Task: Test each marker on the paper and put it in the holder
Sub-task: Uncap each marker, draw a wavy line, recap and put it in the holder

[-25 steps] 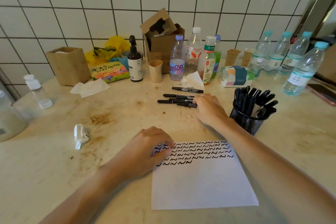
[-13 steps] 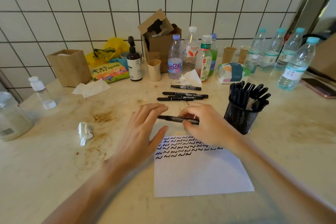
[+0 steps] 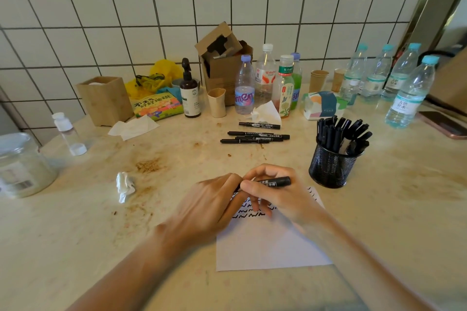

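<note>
Paper (image 3: 270,247) lies nearest you on the desk (image 3: 75,247), squiggle rows along its far edge. Over those rows both hands meet on one marker (image 3: 274,181): right hand (image 3: 280,197) wrapped round the barrel, left hand (image 3: 212,207) curled round its left end, cap hidden. Looks like the uncapping step, so next pull the cap straight off, then scribble on bare paper below the rows. Holder (image 3: 331,166) sits just right beyond, already packed; aim for a gap. Four untested markers (image 3: 255,137) lie further back.
</note>
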